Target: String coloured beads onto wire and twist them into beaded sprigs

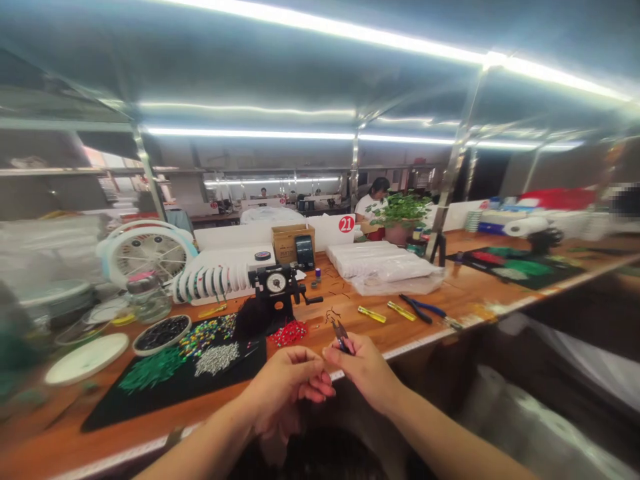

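Note:
My right hand [369, 371] is wrapped round a small pair of pliers [341, 335], whose dark jaws point up and away over the bench edge. Beside it, my left hand [286, 381] is closed in a pinch, thumb against forefinger. Anything between those fingertips is too small to make out. The two hands nearly meet in front of the bench. Just beyond them lie short dark wire bits [332, 313] and a pile of red beads [289, 333].
A black mat [150, 408] carries green pieces, silver bits and mixed beads. Behind stand a hand-cranked counter [276, 283], a row of white spools [210, 281] and a fan [150, 257]. Rightward lie yellow-handled tools [373, 314], blue-black pliers [417, 309] and wrapped packs [383, 263]. A person sits opposite.

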Action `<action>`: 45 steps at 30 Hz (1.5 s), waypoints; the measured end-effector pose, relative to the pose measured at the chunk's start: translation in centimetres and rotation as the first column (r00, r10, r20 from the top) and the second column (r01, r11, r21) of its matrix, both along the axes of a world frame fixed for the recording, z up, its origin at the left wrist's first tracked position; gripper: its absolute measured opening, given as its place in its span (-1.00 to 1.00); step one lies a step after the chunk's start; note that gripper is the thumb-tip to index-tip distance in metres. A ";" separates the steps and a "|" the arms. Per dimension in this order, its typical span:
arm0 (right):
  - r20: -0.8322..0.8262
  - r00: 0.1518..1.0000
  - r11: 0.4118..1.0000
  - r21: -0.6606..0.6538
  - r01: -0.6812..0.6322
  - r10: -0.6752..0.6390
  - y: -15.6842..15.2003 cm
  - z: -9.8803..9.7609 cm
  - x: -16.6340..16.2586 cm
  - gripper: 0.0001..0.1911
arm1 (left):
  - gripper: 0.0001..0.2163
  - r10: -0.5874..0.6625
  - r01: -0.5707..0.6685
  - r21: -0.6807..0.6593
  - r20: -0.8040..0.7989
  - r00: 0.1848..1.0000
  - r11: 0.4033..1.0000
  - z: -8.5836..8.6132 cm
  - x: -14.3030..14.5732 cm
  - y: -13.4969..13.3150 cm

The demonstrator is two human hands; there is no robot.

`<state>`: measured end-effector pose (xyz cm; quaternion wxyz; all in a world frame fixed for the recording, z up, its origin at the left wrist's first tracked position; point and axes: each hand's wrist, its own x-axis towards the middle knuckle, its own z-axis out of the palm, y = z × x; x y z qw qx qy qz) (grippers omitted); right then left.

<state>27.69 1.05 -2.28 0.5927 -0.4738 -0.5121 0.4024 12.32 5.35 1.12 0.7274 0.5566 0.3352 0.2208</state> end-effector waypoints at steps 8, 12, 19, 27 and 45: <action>0.356 0.932 0.996 0.082 0.039 -0.066 -0.4 -0.3 1.3 -0.61 | -0.82 0.135 -0.135 -0.007 0.095 0.986 0.991 -0.5 0.7 1.3; 0.572 0.801 0.984 0.117 0.136 -0.179 -0.8 -1.0 1.6 -0.55 | -0.83 0.174 -0.177 0.022 0.091 0.981 0.984 -0.5 1.1 2.0; 0.710 0.633 0.951 0.216 0.223 -0.309 0.0 -1.6 1.4 -0.59 | -0.82 0.140 -0.144 0.037 0.087 0.986 0.989 -0.8 2.2 2.0; 0.790 0.523 0.940 0.200 0.275 -0.321 0.7 -1.3 2.7 -0.58 | -0.88 0.097 -0.101 0.065 0.057 0.994 0.993 -1.3 4.2 3.5; 0.960 0.182 0.800 0.062 0.597 -0.211 6.4 -1.7 14.3 -0.68 | -0.80 0.180 -0.143 0.251 -0.132 0.975 0.957 -0.9 6.7 6.3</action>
